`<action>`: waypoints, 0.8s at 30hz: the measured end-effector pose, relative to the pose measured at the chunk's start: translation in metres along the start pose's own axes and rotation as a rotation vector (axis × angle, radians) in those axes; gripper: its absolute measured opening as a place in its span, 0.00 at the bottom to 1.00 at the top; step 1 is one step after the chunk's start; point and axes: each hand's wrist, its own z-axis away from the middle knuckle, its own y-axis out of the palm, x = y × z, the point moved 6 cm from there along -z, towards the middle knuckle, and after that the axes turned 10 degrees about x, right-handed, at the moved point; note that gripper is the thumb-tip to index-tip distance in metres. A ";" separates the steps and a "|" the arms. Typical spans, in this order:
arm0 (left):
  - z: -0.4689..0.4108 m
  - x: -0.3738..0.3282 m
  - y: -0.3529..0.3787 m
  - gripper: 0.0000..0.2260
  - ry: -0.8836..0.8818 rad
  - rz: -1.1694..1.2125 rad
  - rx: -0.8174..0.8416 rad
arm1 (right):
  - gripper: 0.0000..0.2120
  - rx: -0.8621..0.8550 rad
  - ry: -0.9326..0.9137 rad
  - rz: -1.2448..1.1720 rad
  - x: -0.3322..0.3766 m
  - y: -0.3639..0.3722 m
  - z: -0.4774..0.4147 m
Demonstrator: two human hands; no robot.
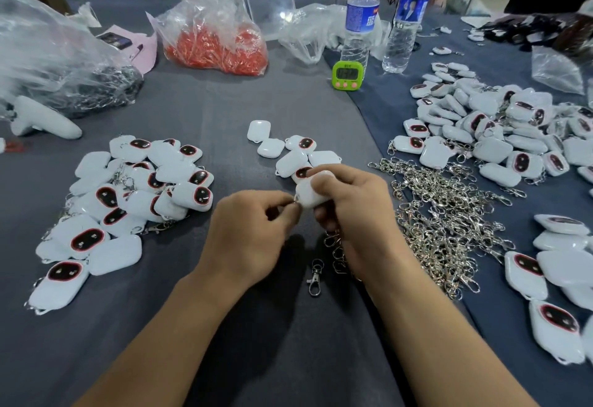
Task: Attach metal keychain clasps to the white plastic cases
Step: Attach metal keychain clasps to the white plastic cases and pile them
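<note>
My right hand (353, 204) grips a white plastic case (309, 193) at the middle of the table, and several metal clasps (335, 246) hang from under its palm. My left hand (253, 230) pinches a small metal ring at the case's left corner. One loose clasp (315, 278) lies on the cloth below the hands. A heap of silver clasps (442, 214) spreads to the right. A few bare cases (288, 153) lie just beyond the hands.
A pile of cases with clasps (128, 201) sits at the left, and bigger piles of cases (487, 130) at the right. Farther back stand a green timer (347, 75), two water bottles (359, 18), a bag of orange parts (218, 40) and a large clear bag (57, 63).
</note>
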 end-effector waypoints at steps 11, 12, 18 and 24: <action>-0.006 0.007 0.006 0.05 -0.143 0.648 0.083 | 0.09 0.111 0.128 -0.416 -0.007 0.006 0.002; -0.006 0.007 0.003 0.05 -0.135 0.570 0.077 | 0.08 0.099 0.079 -0.360 -0.005 0.005 0.002; 0.004 -0.023 -0.003 0.08 0.252 -0.581 -0.005 | 0.05 -0.070 -0.317 0.593 0.009 0.016 0.017; -0.005 0.012 0.005 0.03 -0.153 0.453 0.108 | 0.09 0.006 0.159 -0.346 -0.010 0.002 0.003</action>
